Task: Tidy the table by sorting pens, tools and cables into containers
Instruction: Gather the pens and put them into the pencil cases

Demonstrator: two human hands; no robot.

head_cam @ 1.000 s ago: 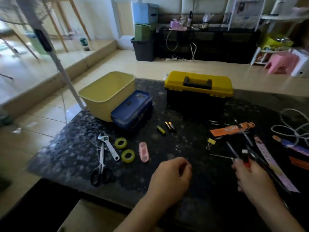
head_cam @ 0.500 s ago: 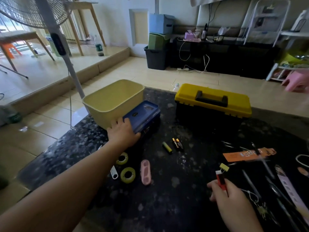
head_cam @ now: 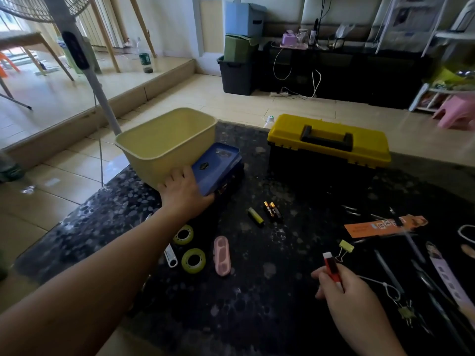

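My left hand (head_cam: 183, 193) reaches across the dark stone table (head_cam: 257, 299) and grips the near left corner of the blue case (head_cam: 218, 167), which leans against the pale yellow bin (head_cam: 167, 142). My right hand (head_cam: 341, 291) pinches a small red and white item (head_cam: 331, 268) upright near the table's front right. A closed yellow-lidded toolbox (head_cam: 329, 140) stands at the back. Pens (head_cam: 388, 268) and an orange package (head_cam: 380, 226) lie at the right. Two tape rolls (head_cam: 193, 260), a pink case (head_cam: 222, 255), and batteries (head_cam: 272, 211) lie mid-table.
A yellow binder clip (head_cam: 345, 247) and a key on a cord (head_cam: 403, 308) lie near my right hand. A wrench handle (head_cam: 171, 256) pokes out under my left forearm. A fan pole (head_cam: 84, 68) rises beside the table's left corner. A white cable (head_cam: 466, 233) shows at the right edge.
My left hand went from the front of the table out to the blue case and now grips its corner. My right hand still holds the red item and the view has shifted up.
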